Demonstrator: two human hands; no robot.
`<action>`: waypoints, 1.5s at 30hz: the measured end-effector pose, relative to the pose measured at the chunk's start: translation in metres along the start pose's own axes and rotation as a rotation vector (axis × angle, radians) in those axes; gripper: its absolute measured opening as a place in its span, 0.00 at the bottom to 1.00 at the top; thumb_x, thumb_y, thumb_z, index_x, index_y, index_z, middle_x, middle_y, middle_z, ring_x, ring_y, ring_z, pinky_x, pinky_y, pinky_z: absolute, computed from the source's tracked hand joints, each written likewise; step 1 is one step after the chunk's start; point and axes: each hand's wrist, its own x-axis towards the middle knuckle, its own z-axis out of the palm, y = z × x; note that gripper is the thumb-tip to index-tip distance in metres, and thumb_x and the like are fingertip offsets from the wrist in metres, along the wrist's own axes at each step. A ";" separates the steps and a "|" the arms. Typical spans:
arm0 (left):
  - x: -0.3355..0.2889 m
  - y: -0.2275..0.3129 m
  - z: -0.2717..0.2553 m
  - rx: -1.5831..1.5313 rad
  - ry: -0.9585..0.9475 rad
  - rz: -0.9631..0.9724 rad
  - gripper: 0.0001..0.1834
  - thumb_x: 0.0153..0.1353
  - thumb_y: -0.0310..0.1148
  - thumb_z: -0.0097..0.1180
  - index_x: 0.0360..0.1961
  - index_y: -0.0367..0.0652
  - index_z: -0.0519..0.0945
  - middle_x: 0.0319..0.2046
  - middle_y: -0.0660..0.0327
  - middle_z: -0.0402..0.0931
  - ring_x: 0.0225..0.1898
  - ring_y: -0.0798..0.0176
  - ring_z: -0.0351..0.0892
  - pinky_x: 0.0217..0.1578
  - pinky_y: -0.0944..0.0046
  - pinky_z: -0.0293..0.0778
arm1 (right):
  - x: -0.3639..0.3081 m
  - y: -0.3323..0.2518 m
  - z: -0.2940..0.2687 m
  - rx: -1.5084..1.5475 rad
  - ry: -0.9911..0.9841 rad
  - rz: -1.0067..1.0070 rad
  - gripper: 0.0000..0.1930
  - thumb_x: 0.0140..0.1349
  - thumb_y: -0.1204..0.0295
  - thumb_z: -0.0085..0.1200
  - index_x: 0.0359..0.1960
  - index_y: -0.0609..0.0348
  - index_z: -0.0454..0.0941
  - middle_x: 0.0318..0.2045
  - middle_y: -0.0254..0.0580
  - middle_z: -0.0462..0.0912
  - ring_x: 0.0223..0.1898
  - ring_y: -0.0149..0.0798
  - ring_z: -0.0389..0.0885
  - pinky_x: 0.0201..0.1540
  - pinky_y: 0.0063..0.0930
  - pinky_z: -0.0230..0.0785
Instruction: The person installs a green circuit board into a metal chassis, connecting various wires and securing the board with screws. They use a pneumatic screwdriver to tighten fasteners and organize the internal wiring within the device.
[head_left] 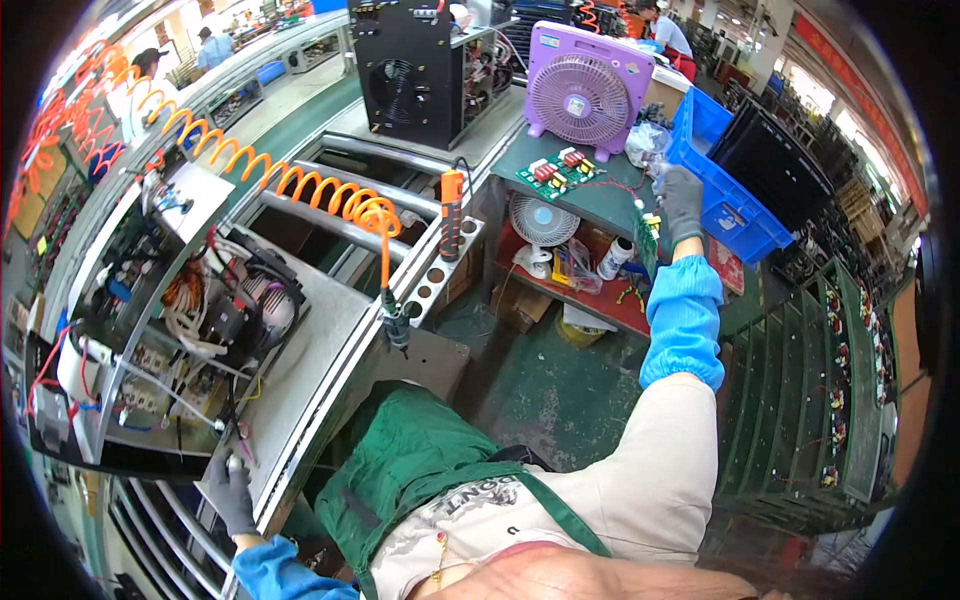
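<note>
My right hand point(682, 203), in a dark grey glove, reaches to the right end of the green-topped bench point(512, 160), beside a blue plastic crate point(752, 228). Its fingers are curled next to a clear plastic bag point(645, 143); what they hold is hidden. A green circuit board point(650, 240) stands on edge just left of that wrist. Another circuit board point(557, 174) with red and yellow parts lies flat on the bench. At lower left, my gloved left hand point(233, 497) is closed around a small white part point(235, 463) by the open machine point(255, 305).
A purple box fan point(583, 92) stands behind the flat board. An orange coiled hose point(300, 187) carries a hanging screwdriver point(396, 325); another orange-handled driver point(452, 215) stands in a holder. A black machine cabinet point(402, 75) stands on the roller line. Green shelving point(795, 400) is at right.
</note>
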 end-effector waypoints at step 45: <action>-0.093 -0.100 -0.015 -1.571 0.038 0.178 0.21 0.67 0.47 0.43 0.55 0.47 0.71 0.56 0.58 0.72 0.60 0.44 0.66 0.63 0.32 0.53 | -0.496 -0.211 0.477 -0.772 -1.505 -1.014 0.20 0.55 0.59 0.54 0.42 0.64 0.78 0.41 0.55 0.81 0.44 0.53 0.80 0.48 0.42 0.73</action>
